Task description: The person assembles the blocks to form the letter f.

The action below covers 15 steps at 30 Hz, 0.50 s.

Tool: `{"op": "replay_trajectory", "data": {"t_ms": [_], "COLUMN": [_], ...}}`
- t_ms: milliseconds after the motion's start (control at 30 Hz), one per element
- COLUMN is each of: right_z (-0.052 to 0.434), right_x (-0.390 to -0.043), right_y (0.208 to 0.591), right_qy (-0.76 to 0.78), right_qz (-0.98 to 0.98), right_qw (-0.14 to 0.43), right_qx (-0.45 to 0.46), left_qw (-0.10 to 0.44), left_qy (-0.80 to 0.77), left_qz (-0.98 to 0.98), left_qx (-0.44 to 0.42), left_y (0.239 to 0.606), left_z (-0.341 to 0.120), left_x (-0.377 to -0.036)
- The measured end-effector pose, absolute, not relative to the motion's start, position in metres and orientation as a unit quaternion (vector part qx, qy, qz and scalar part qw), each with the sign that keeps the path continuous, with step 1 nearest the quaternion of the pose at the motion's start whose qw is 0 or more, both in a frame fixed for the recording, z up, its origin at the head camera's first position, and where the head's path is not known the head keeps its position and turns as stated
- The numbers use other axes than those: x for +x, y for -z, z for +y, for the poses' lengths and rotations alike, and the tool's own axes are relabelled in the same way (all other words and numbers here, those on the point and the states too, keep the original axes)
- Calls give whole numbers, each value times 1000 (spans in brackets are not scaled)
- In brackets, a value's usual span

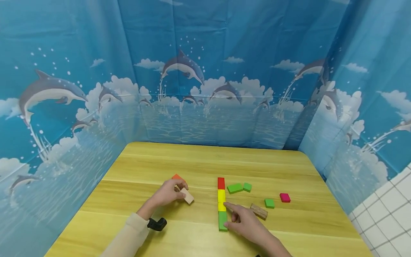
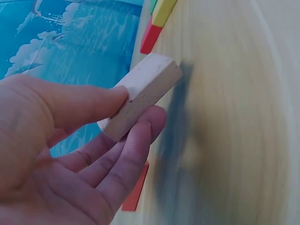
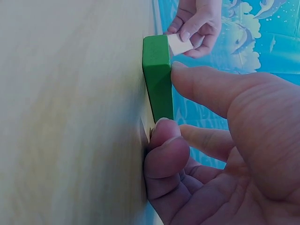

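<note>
In the head view my left hand [image 1: 168, 192] pinches a plain wooden block [image 1: 187, 196] between thumb and fingers. The left wrist view has this pale block [image 2: 143, 96] tilted above the tabletop. An orange block [image 1: 177, 177] lies just beyond that hand. A straight row holds a red block [image 1: 221, 183], a yellow stretch [image 1: 221, 200] and a green block [image 1: 222, 221] at the near end. My right hand [image 1: 245, 221] is at the row's right side, index finger extended to the yellow part, thumb at the green block [image 3: 158, 70], other fingers bent.
Right of the row lie a long green block [image 1: 235, 188], a small green block [image 1: 247, 187], a brown wooden block [image 1: 258, 211], another green block [image 1: 269, 203] and a magenta block [image 1: 284, 197]. A dolphin-print curtain [image 1: 205, 117] surrounds the wooden table [image 1: 144, 157].
</note>
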State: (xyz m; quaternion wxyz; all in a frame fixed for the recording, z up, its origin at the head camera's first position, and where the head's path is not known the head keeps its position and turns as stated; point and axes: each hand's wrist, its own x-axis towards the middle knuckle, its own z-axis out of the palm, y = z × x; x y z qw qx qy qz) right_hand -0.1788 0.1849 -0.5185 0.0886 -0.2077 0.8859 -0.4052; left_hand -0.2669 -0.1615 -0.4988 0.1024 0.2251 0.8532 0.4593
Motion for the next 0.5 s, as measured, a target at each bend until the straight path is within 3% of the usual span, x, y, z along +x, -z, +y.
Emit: {"op": "replay_trajectory", "data": {"t_ms": [500], "right_z": [186], "right_x": [-180], "right_y": [519], "right_qy": [399], "right_qz": [888], "right_qw": [97], "right_qx": [-205], "left_qw": [68], "left_qy": [-475], "left_qz": [858], "left_qx": [180], "left_y": [503], "left_z": [-143], "left_x": [-268]}}
